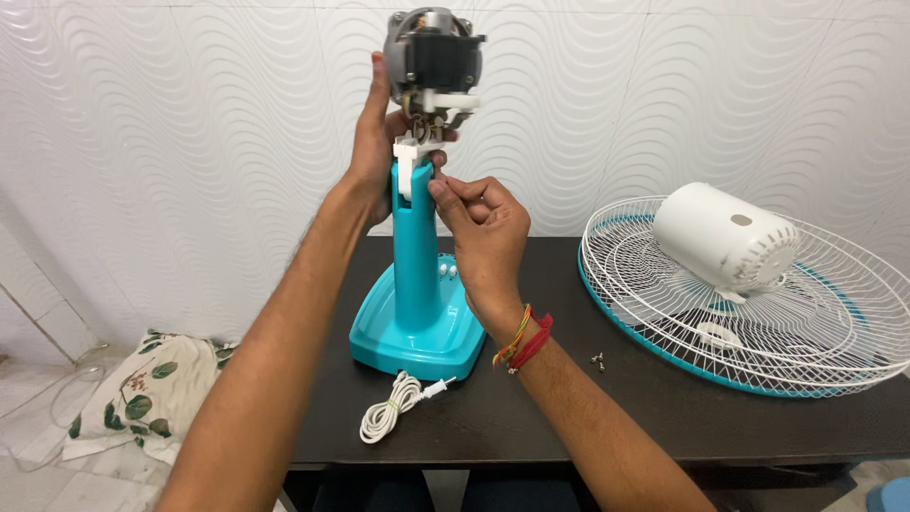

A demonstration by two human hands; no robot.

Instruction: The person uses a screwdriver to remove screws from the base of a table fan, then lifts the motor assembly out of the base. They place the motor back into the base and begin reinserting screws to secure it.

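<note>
The left hand [374,152] gripped the bare fan motor [433,52] while the right hand [483,232] pinched something tiny, maybe a screw, at the blue stand [415,275], which could have slipped and dropped.

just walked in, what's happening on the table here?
A person has a table fan apart. The left hand steadies the exposed motor atop the teal stand, while the right hand pinches at the white joint just below it. The white motor cover lies on the wire grille to the right. Two loose screws and the coiled white power cord lie on the dark table.
</note>
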